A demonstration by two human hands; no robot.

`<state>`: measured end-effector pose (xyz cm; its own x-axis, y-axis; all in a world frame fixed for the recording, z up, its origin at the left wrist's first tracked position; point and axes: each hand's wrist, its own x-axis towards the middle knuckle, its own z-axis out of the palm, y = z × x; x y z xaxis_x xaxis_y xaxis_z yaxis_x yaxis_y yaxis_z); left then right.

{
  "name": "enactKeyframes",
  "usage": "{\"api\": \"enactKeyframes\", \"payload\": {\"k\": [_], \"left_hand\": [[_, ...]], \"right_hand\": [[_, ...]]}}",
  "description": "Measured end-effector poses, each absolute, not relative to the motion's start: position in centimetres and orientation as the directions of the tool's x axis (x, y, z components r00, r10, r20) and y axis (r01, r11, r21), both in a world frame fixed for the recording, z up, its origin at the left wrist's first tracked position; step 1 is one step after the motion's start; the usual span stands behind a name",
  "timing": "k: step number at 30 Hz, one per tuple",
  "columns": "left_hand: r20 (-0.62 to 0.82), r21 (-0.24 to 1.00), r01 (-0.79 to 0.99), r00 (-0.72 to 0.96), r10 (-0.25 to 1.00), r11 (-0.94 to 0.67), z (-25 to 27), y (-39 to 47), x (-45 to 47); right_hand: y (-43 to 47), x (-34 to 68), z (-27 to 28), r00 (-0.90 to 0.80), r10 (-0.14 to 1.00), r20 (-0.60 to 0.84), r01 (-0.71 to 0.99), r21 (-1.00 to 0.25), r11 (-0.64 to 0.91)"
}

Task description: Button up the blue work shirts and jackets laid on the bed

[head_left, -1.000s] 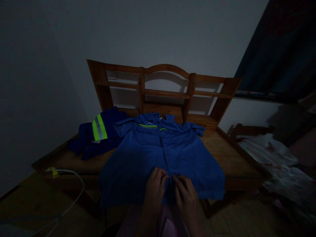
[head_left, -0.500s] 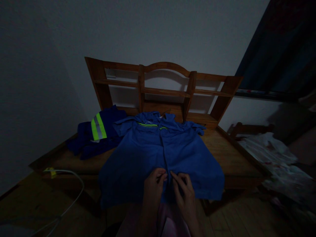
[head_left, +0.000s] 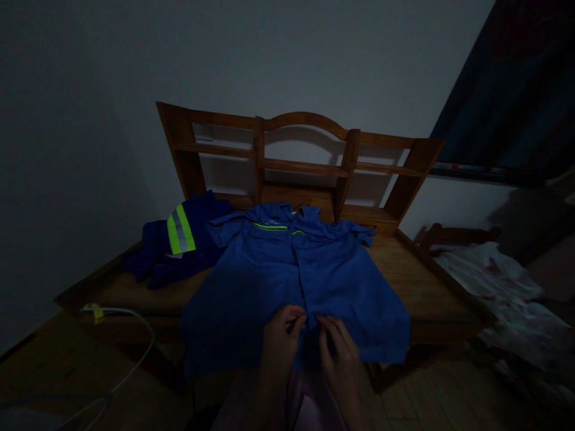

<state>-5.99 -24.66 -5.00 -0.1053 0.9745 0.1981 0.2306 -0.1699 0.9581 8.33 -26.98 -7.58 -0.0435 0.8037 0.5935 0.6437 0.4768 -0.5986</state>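
Vs. 0.5 s ago, your R hand (head_left: 338, 347) is bunching its fingers closer, can't tell on what; L hand (head_left: 279, 338) is apparently pinching the placket (head_left: 305, 276). Shirt (head_left: 247, 281) is lying on the worktop (head_left: 429, 281); placket work's prob. continuing.

The wooden worktop (head_left: 433, 290) carries a blue shirt (head_left: 345, 272) spread across its middle and overhanging the near edge; a darker blue garment (head_left: 205, 218) with a yellow-and-grey band (head_left: 181, 230) lies heaped at left; a shelf unit (head_left: 305, 167) stands along the far side.
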Motion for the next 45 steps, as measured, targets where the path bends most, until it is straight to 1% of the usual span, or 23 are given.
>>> {"api": "enactKeyframes", "payload": {"k": [3, 6, 7, 9, 13, 21, 24, 27, 30, 34, 38, 45], "left_hand": [[0.221, 0.948, 0.257, -0.109, 0.969, -0.187, -5.2, -24.7, -5.8], [0.23, 0.945, 0.263, -0.106, 0.967, -0.196, -5.2, -24.7, -5.8], [0.23, 0.946, 0.26, -0.109, 0.967, -0.196, -5.2, -24.7, -5.8], [0.224, 0.949, 0.251, -0.12, 0.967, -0.189, -5.1, -24.7, -5.8], [0.197, 0.956, 0.242, -0.121, 0.973, -0.163, -5.1, -24.6, -5.9], [0.213, 0.941, 0.294, -0.127, 0.969, -0.169, -4.9, -25.0, -5.4], [0.229, 0.941, 0.286, -0.136, 0.964, -0.183, -4.8, -25.2, -5.0], [0.242, 0.95, 0.24, -0.159, 0.957, -0.201, -5.0, -25.3, -4.6], [0.24, 0.962, 0.176, -0.179, 0.954, -0.208, -5.2, -25.1, -4.3], [0.211, 0.975, 0.105, -0.188, 0.959, -0.194, -5.5, -24.9, -4.2], [0.185, 0.982, 0.061, -0.148, 0.972, -0.177, -5.7, -24.8, -4.3], [0.18, 0.983, -0.039, -0.034, 0.983, -0.181, -4.7, -24.8, -4.9]], "right_hand": [[-27.1, 8.6, -8.2, -0.08, 0.793, 0.605, 0.737, -0.499, 0.455], [-27.3, 8.3, -8.2, -0.1, 0.817, 0.568, 0.789, -0.455, 0.413], [-27.3, 8.1, -8.1, -0.097, 0.828, 0.552, 0.791, -0.462, 0.401], [-27.4, 7.8, -7.8, -0.085, 0.849, 0.522, 0.762, -0.515, 0.392], [-27.4, 7.4, -7.1, -0.05, 0.849, 0.526, 0.616, -0.653, 0.441], [-27.0, 7.7, -5.1, -0.052, 0.845, 0.533, 0.48, -0.728, 0.489], [-26.3, 7.7, -4.1, -0.031, 0.835, 0.549, 0.471, -0.729, 0.497], [-25.5, 7.8, -3.2, -0.021, 0.815, 0.579, 0.462, -0.717, 0.522], [-24.8, 7.9, -2.7, -0.043, 0.822, 0.568, 0.437, -0.729, 0.527], [-24.4, 8.0, -2.6, -0.062, 0.832, 0.552, 0.448, -0.73, 0.517], [-24.4, 8.1, -2.9, -0.087, 0.824, 0.56, 0.45, -0.716, 0.535], [-24.9, 8.1, -3.1, -0.094, 0.82, 0.565, 0.448, -0.711, 0.542]]}}
